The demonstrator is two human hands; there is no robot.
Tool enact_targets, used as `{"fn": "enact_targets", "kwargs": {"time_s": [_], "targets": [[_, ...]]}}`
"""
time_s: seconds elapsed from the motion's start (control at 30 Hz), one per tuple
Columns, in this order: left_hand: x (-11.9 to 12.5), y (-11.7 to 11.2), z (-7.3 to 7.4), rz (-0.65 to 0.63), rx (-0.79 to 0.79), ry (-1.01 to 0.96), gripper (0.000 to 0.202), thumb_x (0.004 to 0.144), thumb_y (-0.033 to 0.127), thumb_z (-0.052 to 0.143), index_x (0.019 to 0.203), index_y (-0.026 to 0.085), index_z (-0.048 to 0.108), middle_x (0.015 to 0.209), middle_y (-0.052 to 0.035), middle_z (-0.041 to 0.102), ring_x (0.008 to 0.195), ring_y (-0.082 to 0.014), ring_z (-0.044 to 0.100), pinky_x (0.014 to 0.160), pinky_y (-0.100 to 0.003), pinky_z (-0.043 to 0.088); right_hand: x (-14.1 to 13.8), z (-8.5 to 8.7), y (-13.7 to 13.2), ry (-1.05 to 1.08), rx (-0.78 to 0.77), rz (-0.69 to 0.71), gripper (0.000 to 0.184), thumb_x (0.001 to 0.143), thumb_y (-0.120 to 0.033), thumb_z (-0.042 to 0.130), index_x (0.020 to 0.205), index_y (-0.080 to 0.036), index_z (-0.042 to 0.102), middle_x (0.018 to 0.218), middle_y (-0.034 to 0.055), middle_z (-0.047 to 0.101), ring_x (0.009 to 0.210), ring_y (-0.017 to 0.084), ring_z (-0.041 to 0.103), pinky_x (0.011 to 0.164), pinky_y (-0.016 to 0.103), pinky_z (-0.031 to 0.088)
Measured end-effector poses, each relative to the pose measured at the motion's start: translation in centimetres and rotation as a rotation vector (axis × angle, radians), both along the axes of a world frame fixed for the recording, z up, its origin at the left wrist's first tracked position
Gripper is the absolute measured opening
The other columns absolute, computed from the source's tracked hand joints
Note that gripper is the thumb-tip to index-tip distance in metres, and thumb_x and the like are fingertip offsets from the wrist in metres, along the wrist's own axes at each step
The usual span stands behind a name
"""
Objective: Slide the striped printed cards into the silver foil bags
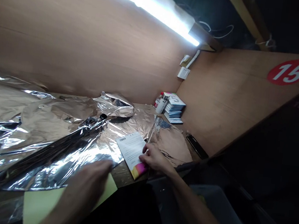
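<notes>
A printed leaflet [131, 151] is held flat on the counter [123, 175] under the loosely open right hand [155, 158], while the left hand [87, 184], its grip not discernible, is placed at the edge of crumpled silver foil [54, 144] above a pale green sheet [34, 208].

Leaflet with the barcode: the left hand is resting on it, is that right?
No, the head view shows the right hand resting on the leaflet. The left hand is lower down, nearer the crumpled foil.
</notes>
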State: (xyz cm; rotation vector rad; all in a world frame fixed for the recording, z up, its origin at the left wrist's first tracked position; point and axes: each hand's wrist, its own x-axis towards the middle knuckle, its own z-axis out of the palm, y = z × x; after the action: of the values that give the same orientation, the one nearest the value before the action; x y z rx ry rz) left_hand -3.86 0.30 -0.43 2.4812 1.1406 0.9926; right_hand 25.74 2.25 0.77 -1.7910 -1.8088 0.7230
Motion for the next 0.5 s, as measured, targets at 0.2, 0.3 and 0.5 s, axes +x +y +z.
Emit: {"fn": "enact_targets", "kwargs": {"time_s": [0.2,0.3,0.5], "targets": [[11.0,0.6,-1.8,-0.123,0.053,0.136,0.036,0.099,0.030,0.059,0.130,0.013,0.066,0.145,-0.0200,0.063,0.139,-0.0333,0.058,0.114,-0.047,0.051,2.7,-0.8,-0.6,0.029,0.201,-0.139,0.008,0.091,-0.026,0.062,0.088,-0.018,0.061,0.073,-0.0008,0.063,0.069,0.016,0.058,0.062,0.024,0.040],[11.7,1.4,-3.3,-0.143,0.041,0.229,0.046,0.099,0.032,0.062,0.137,0.008,0.062,0.147,-0.0228,0.061,0.142,-0.0344,0.054,0.118,-0.047,0.047,3.2,-0.5,-1.7,0.025,0.231,-0.113,0.009,0.090,-0.025,0.064,0.084,-0.019,0.062,0.076,0.0001,0.066,0.071,0.016,0.060,0.066,0.025,0.042],[13.1,-0.4,-3.9,-0.042,0.137,0.411,0.068,0.086,0.046,0.077,0.142,0.012,0.060,0.152,-0.0255,0.055,0.143,-0.0448,0.049,0.110,-0.057,0.051,2.8,-0.3,-3.1,-0.329,0.196,-0.324,0.022,0.102,-0.037,0.054,0.099,-0.020,0.067,0.091,0.0101,0.074,0.084,0.024,0.068,0.071,0.030,0.041]]}}
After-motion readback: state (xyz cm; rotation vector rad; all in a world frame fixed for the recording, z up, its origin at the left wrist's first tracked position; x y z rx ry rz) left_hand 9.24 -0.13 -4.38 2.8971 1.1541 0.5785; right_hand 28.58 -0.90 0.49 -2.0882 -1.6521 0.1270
